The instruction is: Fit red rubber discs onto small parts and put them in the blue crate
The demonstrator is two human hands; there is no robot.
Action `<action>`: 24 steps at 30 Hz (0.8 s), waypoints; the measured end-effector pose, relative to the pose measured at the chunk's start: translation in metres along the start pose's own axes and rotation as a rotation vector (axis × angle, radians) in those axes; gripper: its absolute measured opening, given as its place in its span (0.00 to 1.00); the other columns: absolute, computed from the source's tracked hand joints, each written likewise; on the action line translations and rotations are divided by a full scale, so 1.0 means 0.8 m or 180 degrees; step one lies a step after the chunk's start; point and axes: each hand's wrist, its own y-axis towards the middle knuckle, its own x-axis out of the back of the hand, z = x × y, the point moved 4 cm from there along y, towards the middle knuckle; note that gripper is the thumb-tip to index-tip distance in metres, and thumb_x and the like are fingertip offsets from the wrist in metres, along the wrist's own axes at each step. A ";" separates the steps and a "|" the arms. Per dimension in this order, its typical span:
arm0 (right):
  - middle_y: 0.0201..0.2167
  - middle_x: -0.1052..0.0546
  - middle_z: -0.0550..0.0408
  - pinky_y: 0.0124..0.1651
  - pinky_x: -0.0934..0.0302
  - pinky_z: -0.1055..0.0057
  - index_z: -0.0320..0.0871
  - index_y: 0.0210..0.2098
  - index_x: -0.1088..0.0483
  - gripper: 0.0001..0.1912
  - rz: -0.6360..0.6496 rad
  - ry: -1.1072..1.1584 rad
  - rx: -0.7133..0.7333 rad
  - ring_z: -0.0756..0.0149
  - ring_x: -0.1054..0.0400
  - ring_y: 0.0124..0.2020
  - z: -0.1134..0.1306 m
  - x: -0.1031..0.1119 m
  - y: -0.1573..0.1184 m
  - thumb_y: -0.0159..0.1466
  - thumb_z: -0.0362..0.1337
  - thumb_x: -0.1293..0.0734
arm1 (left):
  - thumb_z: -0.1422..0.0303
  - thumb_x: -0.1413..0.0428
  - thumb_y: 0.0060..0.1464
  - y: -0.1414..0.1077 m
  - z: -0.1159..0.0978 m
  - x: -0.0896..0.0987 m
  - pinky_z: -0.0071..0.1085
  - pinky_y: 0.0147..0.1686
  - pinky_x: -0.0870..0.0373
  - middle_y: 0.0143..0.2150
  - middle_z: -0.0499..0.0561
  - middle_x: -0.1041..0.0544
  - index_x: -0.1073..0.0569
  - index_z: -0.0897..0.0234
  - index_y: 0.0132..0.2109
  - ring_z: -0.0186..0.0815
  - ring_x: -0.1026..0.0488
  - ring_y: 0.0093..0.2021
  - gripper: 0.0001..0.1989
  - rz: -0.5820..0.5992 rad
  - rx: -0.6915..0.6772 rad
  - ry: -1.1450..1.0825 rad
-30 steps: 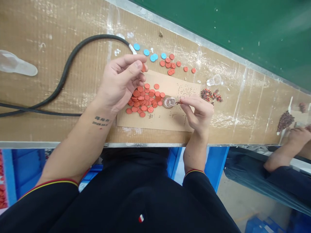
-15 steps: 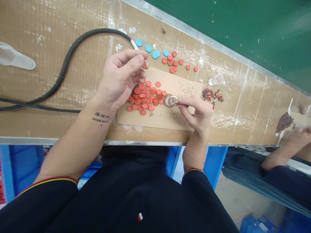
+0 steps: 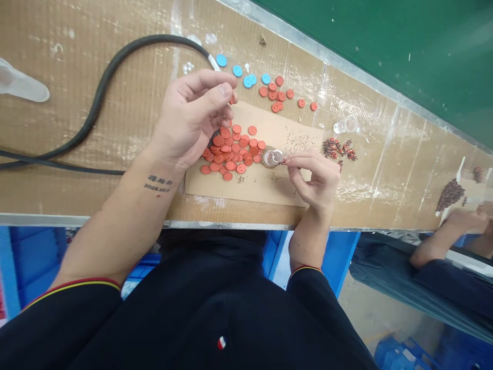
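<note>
My left hand is raised above the left side of a cardboard sheet, thumb and fingers closed on a red disc of which only an edge shows. Beneath and beside it lies a heap of red button-like discs, some with small holes. My right hand pinches a small dark-and-red piece, mostly covered by the fingertips, at the rim of a small clear cup. That cup stands at the heap's right edge. Tiny dark specks are scattered on the sheet behind my right hand.
Blue discs and more red discs lie beyond the sheet. A black cable curves across the left. Right of the sheet are small dark-and-red pieces and a clear cup. A co-worker's hand is far right.
The view has shifted slightly. Both my hands keep nearly the same pose and place, the right one still at the clear cup. The co-worker's hand has moved a little.
</note>
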 end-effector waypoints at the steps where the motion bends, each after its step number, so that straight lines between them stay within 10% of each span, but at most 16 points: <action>1: 0.37 0.13 0.59 0.40 0.22 0.67 0.49 0.40 0.21 0.14 -0.0016 -0.0029 0.0003 0.67 0.17 0.38 0.000 0.000 0.000 0.66 0.24 0.32 | 0.61 0.26 0.52 0.000 0.000 0.000 0.36 0.33 0.32 0.34 0.49 0.21 0.16 0.55 0.38 0.35 0.29 0.32 0.09 0.0003 0.0003 -0.0037; 17: 0.31 0.14 0.60 0.34 0.25 0.65 0.48 0.40 0.18 0.08 -0.0096 -0.0359 -0.0161 0.67 0.20 0.31 0.001 0.007 0.001 0.67 0.28 0.28 | 0.72 0.35 0.59 -0.003 -0.007 -0.005 0.32 0.29 0.35 0.35 0.50 0.22 0.15 0.56 0.36 0.31 0.29 0.29 0.06 -0.0095 0.0055 -0.0174; 24: 0.31 0.14 0.60 0.34 0.25 0.66 0.49 0.40 0.17 0.10 -0.0154 -0.0208 -0.0199 0.67 0.20 0.30 -0.002 0.005 0.000 0.66 0.28 0.29 | 0.62 0.27 0.53 -0.002 -0.005 -0.003 0.37 0.31 0.37 0.36 0.48 0.20 0.14 0.52 0.37 0.35 0.32 0.32 0.06 0.0098 -0.0043 -0.0094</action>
